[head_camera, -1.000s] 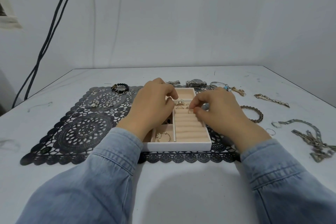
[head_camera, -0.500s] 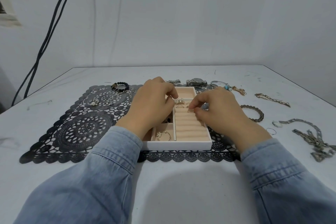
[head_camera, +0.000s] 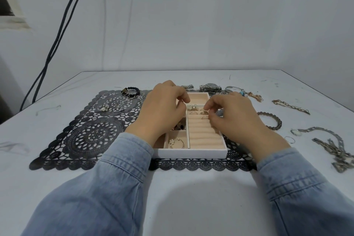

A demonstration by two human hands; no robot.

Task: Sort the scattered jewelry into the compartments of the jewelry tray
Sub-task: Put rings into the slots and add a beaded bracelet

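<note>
Table [head_camera: 182, 188]: right grip [head_camera: 235, 119] tight around ring [head_camera: 205, 112]

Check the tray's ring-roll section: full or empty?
Mostly empty. Rings sit only in the far rows, where the right hand pinches a gold ring; the near rolls are bare.
</note>
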